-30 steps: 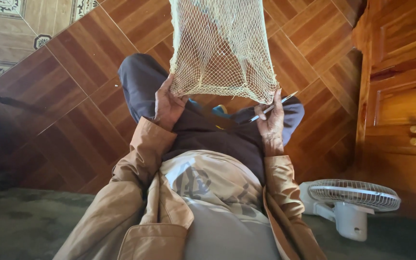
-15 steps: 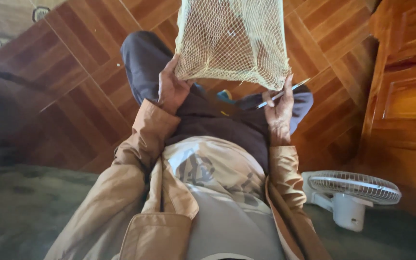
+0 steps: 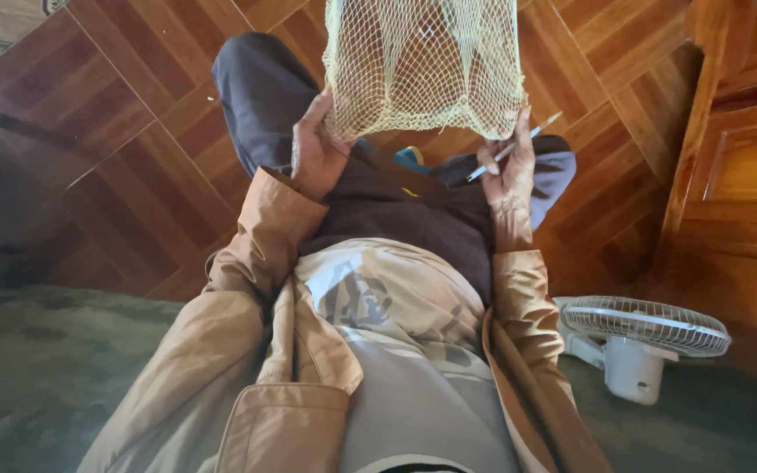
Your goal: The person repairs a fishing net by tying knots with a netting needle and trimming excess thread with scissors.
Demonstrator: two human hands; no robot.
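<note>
Head view: tan jacket sleeves nearest. Left hand curled, pinching the lower left edge of the pale net. Right hand grips the net's lower right edge, a thin white needle between its fingers. Net hangs above the knees; white fan right.

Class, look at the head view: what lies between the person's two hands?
In the head view, the lower edge of the yellowish net spans between the left hand and right hand.

Bright daylight from above, dim foreground, edge distortion
</note>
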